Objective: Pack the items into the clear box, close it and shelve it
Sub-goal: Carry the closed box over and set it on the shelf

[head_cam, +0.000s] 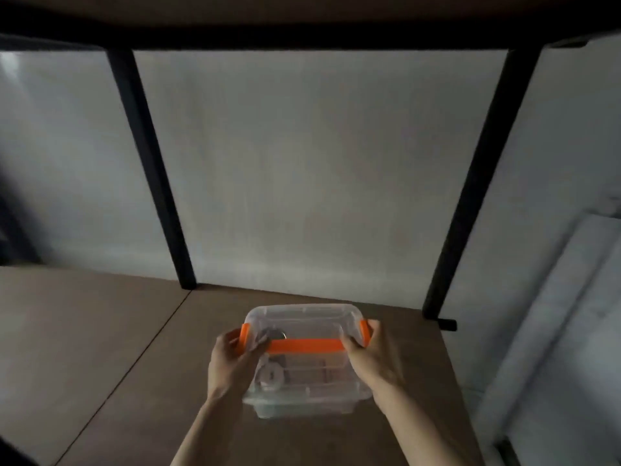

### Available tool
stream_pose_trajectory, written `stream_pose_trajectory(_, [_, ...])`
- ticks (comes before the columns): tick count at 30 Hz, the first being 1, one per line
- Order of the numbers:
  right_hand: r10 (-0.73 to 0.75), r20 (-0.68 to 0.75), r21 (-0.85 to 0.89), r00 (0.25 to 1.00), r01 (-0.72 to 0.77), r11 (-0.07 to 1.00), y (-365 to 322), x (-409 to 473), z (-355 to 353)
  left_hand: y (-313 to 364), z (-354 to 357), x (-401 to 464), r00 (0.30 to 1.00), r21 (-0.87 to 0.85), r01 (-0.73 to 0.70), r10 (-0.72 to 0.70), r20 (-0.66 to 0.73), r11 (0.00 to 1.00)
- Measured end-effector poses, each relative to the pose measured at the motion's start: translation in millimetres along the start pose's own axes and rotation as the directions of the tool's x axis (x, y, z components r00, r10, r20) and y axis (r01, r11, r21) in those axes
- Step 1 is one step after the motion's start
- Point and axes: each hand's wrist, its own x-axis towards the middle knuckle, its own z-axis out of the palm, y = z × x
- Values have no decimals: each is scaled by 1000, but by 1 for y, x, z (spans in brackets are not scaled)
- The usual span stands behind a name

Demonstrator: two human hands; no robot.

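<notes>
The clear box (302, 322) with its lid on sits on the brown shelf board (100, 331), near the middle. It has an orange handle (304, 345) across the top and an orange clip at each end. My left hand (228, 359) grips the left end by the clip, and my right hand (373, 356) grips the right end. Through the plastic I make out a white tape roll (271, 375) and other dim items.
Two black shelf posts (151, 169) (477, 183) stand behind the box, with a dark upper shelf (302, 18) overhead. A pale wall lies behind. The board's right edge (457, 381) runs close to my right hand, and a seam crosses the board on the left.
</notes>
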Motion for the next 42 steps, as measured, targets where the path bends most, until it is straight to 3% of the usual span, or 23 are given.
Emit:
stream_pose_trajectory(8, [168,-119,-31,979,-173,984,71,2,-10,-42,53,9,977,80,75,-89,192,994])
stream_pose_trajectory(23, [194,-123,-236,973,-218,947,141,-14,20,-133,76,-4,955,296,172,-233,185,939])
stream_pose_trajectory(29, [140,-116,-286,983,-168,943,148,-15,24,-133,79,-14,975,412,31,-118,187,910])
stream_pose_trajectory(34, [25,-97,-387,995,-61,920,153,-23,25,-129,78,-34,965,622,-172,2,264,764])
stream_pose_trajectory(42, [-184,-37,-574,982,130,809,162,-45,23,-138,67,-44,882,673,-452,179,436,585])
